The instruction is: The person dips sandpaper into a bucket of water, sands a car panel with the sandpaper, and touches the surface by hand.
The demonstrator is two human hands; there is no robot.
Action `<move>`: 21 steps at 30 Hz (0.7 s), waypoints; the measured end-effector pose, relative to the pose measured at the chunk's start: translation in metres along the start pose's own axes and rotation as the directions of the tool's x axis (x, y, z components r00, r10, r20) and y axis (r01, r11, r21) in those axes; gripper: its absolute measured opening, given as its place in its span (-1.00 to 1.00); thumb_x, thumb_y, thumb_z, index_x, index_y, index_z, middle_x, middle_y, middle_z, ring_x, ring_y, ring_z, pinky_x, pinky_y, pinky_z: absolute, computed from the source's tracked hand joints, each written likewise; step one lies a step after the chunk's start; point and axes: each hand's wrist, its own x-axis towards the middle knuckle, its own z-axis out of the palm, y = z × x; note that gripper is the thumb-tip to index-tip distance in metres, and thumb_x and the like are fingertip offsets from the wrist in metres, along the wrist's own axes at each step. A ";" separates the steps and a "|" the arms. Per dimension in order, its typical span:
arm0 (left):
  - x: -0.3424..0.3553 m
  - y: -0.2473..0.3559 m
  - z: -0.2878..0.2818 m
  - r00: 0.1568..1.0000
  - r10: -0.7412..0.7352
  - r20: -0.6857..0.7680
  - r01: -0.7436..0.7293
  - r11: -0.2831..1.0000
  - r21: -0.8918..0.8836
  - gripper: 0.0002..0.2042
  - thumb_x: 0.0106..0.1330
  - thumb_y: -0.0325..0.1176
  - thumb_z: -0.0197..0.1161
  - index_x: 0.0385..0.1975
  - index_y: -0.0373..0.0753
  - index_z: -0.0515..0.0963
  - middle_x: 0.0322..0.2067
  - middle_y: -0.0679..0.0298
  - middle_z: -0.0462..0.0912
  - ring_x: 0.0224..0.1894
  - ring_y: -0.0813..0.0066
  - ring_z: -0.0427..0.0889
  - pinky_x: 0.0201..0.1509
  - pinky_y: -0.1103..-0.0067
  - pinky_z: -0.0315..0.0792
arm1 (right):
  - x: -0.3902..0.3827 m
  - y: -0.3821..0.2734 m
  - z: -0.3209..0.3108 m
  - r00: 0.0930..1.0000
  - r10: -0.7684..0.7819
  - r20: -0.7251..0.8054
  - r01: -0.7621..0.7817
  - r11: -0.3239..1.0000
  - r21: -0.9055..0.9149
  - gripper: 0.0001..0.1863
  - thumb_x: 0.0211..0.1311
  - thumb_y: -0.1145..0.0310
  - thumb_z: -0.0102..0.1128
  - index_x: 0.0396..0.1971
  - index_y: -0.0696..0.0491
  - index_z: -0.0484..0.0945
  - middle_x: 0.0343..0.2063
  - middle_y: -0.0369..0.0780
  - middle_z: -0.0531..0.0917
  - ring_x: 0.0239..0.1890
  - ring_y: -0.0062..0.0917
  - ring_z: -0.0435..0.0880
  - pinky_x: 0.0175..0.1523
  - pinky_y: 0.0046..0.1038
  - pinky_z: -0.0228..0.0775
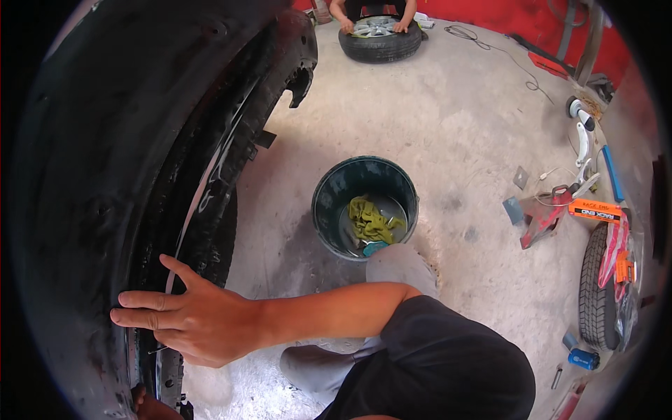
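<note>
My left hand [199, 318] lies on the edge of a large black car body panel [84, 189], fingers stretched to the left and thumb spread apart. Its bare forearm crosses from the black sleeve [448, 357] at the lower right. Low at the left rim, my right hand [145, 402] shows only in part, in shadow by the panel's lower end; its fingers are mostly hidden. Beside the hand runs a narrow pale strip [203, 189] along the panel's inner edge. A dark green bucket [325, 234] stands beyond my grey-trousered knee [399, 264], holding a yellow-green cloth [371, 220] and some water.
At the far end a person's hands [348, 26] rest on a wheel with a tyre [380, 49]. Along the right lie a red jack stand [549, 217], an orange box [595, 210], another tyre [593, 294], a blue can [583, 359] and a white tool with a round head [579, 112].
</note>
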 end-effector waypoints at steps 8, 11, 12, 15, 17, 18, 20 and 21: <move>-0.006 0.014 -0.065 0.891 0.085 -0.445 -0.161 0.978 -0.135 -0.49 0.27 0.04 0.16 0.12 -0.12 0.38 -0.07 0.19 0.59 -0.07 0.24 0.51 -0.03 0.29 0.41 | 0.001 -0.011 0.000 0.998 0.053 0.033 -0.052 0.998 -0.038 -0.90 0.00 0.40 0.24 -0.49 0.10 0.65 0.35 -0.24 0.21 0.46 -0.42 -0.03 0.25 0.31 -0.09; -0.005 0.008 -0.093 0.830 0.223 -0.511 -0.338 0.930 -0.142 -0.53 0.27 -0.03 0.18 0.07 -0.18 0.40 -0.11 0.14 0.60 -0.10 0.23 0.53 -0.02 0.30 0.43 | 0.003 -0.013 0.006 0.999 0.048 -0.013 -0.049 0.994 -0.096 -0.91 -0.02 0.43 0.23 -0.48 0.11 0.62 0.36 -0.23 0.20 0.45 -0.41 0.02 0.25 0.30 -0.08; -0.005 0.005 -0.093 0.819 0.247 -0.519 -0.379 0.911 -0.165 -0.55 0.27 -0.04 0.18 0.03 -0.19 0.42 -0.12 0.13 0.61 -0.10 0.22 0.54 -0.01 0.30 0.42 | 0.003 -0.016 0.003 0.998 0.055 -0.009 -0.056 0.992 -0.113 -0.92 -0.03 0.46 0.22 -0.48 0.12 0.60 0.36 -0.22 0.19 0.44 -0.39 0.03 0.26 0.26 -0.03; -0.003 0.009 -0.082 0.801 0.292 -0.523 -0.460 0.859 -0.224 -0.63 0.27 -0.09 0.17 -0.07 -0.22 0.47 -0.15 0.11 0.62 -0.11 0.21 0.55 0.04 0.30 0.40 | 0.003 -0.021 0.001 0.995 0.100 0.026 -0.096 0.988 -0.125 -0.94 -0.03 0.48 0.20 -0.51 0.12 0.58 0.36 -0.22 0.20 0.45 -0.37 0.01 0.26 0.21 0.03; 0.001 0.010 -0.080 0.796 0.316 -0.516 -0.493 0.833 -0.251 -0.68 0.28 -0.12 0.17 -0.14 -0.23 0.51 -0.16 0.10 0.63 -0.12 0.21 0.57 0.07 0.30 0.39 | 0.007 -0.026 -0.002 0.991 0.130 0.029 -0.125 0.981 -0.150 -0.96 -0.04 0.50 0.19 -0.53 0.13 0.56 0.35 -0.22 0.21 0.44 -0.37 0.03 0.25 0.16 0.10; 0.005 0.009 -0.082 0.796 0.327 -0.509 -0.507 0.819 -0.266 -0.69 0.28 -0.13 0.16 -0.18 -0.24 0.53 -0.17 0.10 0.63 -0.12 0.20 0.57 0.08 0.30 0.38 | 0.008 -0.027 -0.004 0.991 0.133 0.034 -0.126 0.980 -0.151 -0.97 -0.05 0.50 0.18 -0.57 0.13 0.55 0.35 -0.21 0.23 0.43 -0.35 0.06 0.25 0.13 0.10; 0.010 0.007 -0.097 0.766 0.345 -0.543 -0.549 0.790 -0.273 -0.73 0.24 -0.15 0.18 -0.21 -0.19 0.55 -0.17 0.12 0.64 -0.11 0.21 0.57 0.11 0.29 0.37 | 0.007 -0.027 -0.004 0.991 0.130 0.023 -0.124 0.977 -0.174 -0.96 -0.07 0.50 0.17 -0.61 0.12 0.52 0.34 -0.21 0.25 0.42 -0.32 0.11 0.21 0.11 0.18; 0.014 0.007 -0.109 0.719 0.367 -0.590 -0.601 0.754 -0.265 -0.76 0.20 -0.17 0.20 -0.24 -0.15 0.58 -0.17 0.15 0.66 -0.10 0.22 0.58 0.14 0.28 0.37 | 0.006 -0.028 -0.004 0.989 0.146 0.008 -0.143 0.974 -0.178 -0.96 -0.07 0.50 0.17 -0.61 0.12 0.52 0.34 -0.21 0.25 0.42 -0.32 0.11 0.21 0.11 0.18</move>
